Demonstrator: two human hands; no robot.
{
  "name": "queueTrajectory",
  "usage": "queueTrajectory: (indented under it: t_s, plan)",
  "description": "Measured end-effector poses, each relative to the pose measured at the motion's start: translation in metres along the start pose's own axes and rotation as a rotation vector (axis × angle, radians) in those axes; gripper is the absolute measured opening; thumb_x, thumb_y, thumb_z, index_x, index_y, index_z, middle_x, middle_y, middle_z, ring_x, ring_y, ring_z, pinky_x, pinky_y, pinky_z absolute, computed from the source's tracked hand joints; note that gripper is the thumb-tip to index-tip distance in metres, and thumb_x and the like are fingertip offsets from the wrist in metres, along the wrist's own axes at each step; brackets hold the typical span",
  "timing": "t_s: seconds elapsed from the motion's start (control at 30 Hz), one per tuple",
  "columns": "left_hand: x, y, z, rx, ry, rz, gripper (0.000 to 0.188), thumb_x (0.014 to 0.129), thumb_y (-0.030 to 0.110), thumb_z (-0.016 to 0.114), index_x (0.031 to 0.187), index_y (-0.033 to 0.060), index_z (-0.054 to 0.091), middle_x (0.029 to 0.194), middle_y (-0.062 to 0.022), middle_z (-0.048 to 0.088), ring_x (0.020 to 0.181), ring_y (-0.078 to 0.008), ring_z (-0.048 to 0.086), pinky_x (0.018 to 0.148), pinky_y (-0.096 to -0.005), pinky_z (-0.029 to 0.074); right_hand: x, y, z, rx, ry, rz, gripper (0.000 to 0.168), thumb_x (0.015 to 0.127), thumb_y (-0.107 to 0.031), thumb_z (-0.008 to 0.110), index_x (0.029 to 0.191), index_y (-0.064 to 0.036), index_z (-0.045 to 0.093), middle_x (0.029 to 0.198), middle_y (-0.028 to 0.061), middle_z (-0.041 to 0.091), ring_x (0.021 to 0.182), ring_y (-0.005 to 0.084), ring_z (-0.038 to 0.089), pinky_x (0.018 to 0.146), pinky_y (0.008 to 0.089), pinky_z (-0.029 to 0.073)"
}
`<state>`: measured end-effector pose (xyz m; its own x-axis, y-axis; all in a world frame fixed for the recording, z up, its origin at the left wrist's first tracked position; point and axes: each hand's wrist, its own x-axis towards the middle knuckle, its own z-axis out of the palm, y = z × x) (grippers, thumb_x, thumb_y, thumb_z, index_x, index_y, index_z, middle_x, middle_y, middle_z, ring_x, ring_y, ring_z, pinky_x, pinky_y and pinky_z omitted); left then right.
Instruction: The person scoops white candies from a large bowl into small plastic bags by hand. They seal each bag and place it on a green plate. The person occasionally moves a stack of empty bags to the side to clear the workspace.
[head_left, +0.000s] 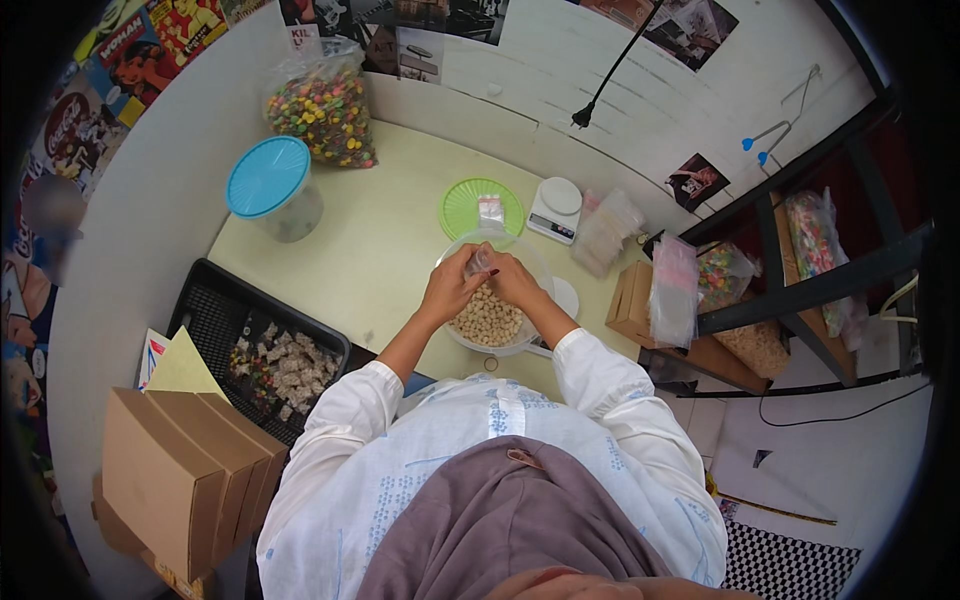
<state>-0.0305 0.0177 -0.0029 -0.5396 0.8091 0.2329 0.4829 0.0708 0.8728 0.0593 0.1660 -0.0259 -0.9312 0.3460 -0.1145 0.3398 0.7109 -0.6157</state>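
Both of my hands meet above a round translucent plastic tub (496, 350) of small beige snack balls (486, 321). Between them is a small clear plastic bag (478, 262). My left hand (450, 283) grips it from the left, and my right hand (517, 279) closes on it from the right. My fingers hide much of the bag, so its contents cannot be made out. Just beyond the tub lies a green plastic lid (455, 213) with a stack of small clear bags (491, 213) on it. A white digital kitchen scale (556, 210) stands to its right.
A blue-lidded tub (268, 178) and a large bag of colourful candies (322, 112) stand back left. At left, a black plastic crate (201, 300) holds clustered pieces, near cardboard boxes (161, 480). Plastic bags (609, 229) and a shelf rack (817, 281) are at right.
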Motion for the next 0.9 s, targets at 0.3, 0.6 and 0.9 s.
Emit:
queueTrajectory:
  t_s: [0.3, 0.6, 0.9]
  plan:
    - [-0.002, -0.002, 0.002, 0.069, -0.05, -0.058, 0.047, 0.086, 0.028, 0.073, 0.117, 0.0071, 0.046, 0.1, -0.0214, 0.066, 0.096, -0.0429, 0.064, 0.078, -0.0476, 0.049, 0.013, 0.036, 0.032, 0.17, -0.236, 0.046, 0.046, 0.082, -0.008, 0.063, 0.123, 0.002, 0.044, 0.099, 0.0306, 0.066, 0.094, 0.0474, 0.065, 0.077, 0.0489, 0.053]
    - [-0.003, 0.008, -0.002, 0.148, -0.041, 0.031, 0.048, 0.085, 0.031, 0.075, 0.118, 0.0064, 0.05, 0.101, -0.0174, 0.065, 0.094, -0.0364, 0.064, 0.078, -0.0422, 0.049, -0.009, 0.011, -0.003, 0.473, -0.238, 0.211, 0.041, 0.093, -0.001, 0.05, 0.131, 0.007, 0.039, 0.092, 0.0231, 0.069, 0.072, 0.0239, 0.072, 0.06, 0.0345, 0.058]
    - [-0.003, -0.001, 0.003, 0.039, 0.029, 0.05, 0.04, 0.082, 0.029, 0.079, 0.105, 0.0034, 0.058, 0.095, -0.0132, 0.068, 0.091, -0.0323, 0.065, 0.078, -0.0403, 0.051, -0.052, 0.015, -0.039, 0.884, 0.126, 0.288, 0.035, 0.096, -0.007, 0.054, 0.129, -0.002, 0.043, 0.083, 0.0171, 0.066, 0.068, 0.0215, 0.07, 0.059, 0.0308, 0.058]
